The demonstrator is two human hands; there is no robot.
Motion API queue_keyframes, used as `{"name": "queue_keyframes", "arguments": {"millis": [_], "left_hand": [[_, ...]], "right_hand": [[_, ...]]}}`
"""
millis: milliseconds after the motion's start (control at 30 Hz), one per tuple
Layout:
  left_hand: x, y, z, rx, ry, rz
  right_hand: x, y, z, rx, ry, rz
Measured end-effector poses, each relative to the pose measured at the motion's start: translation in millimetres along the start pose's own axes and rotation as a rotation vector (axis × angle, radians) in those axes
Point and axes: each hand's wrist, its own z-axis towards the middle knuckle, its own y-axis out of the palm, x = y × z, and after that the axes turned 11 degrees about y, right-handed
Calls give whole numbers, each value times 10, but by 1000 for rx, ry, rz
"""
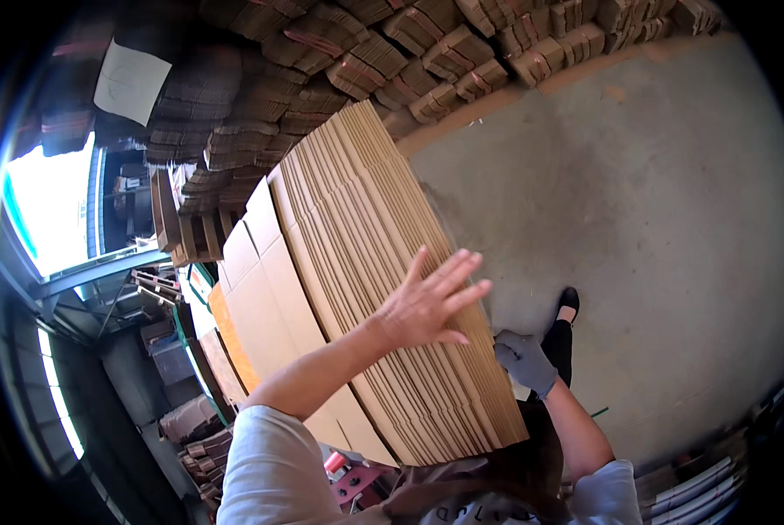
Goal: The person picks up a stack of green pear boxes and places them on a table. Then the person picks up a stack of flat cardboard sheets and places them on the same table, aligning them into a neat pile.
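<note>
"Watching the head feed from way over here, and it's cardboard city. Main thing is a big stack of flat cardboard [365, 227], dead centre, slanting from 12 down to between 5 and 6. The sheet edges face the camera, and a wide slotted panel [278, 289] runs along its 9 o'clock side."

"Nice, what are the hands up to on your end?"

"The left hand [431, 302] is bare and sits just off centre, toward 4 or 5, over those sheet edges. Fingers fanned wide, thumb out too. Honestly, I can't tell whether the palm touches the cardboard or floats a bit above it."

"And the other one?"

"My gray-gloved right hand [525, 360] is out at 4, right by the stack's 3 o'clock edge, fingers curled in. I can't tell if it's pinching a sheet or only resting there."

"Cool, what else do you get?"

"Cardboard bundles [457, 52] piled up at 12 to 1, a white paper [134, 83] at 10, a wooden pallet [164, 214] near 9. Concrete floor [672, 192] fills 2 to 3, with a black shoe [569, 295] on it between 3 and 4. Oh, and some reddish metal part [354, 484] peeks out near 6, beside the stack's lower end."
</note>
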Motion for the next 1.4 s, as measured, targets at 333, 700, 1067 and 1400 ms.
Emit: {"name": "queue_keyframes", "arguments": {"millis": [333, 700, 1067, 1400], "left_hand": [[-48, -50, 465, -41, 117, -25], [-51, 60, 545, 38, 187, -15], [-19, -130, 656, 214, 172, -59], [192, -130, 34, 354, 220, -106]], "right_hand": [[143, 191, 32, 91, -190, 10], [100, 162, 58, 79, -147, -3], [58, -136, 55, -70, -70, 34], [-183, -15, -17, -51, -6, 194]]}}
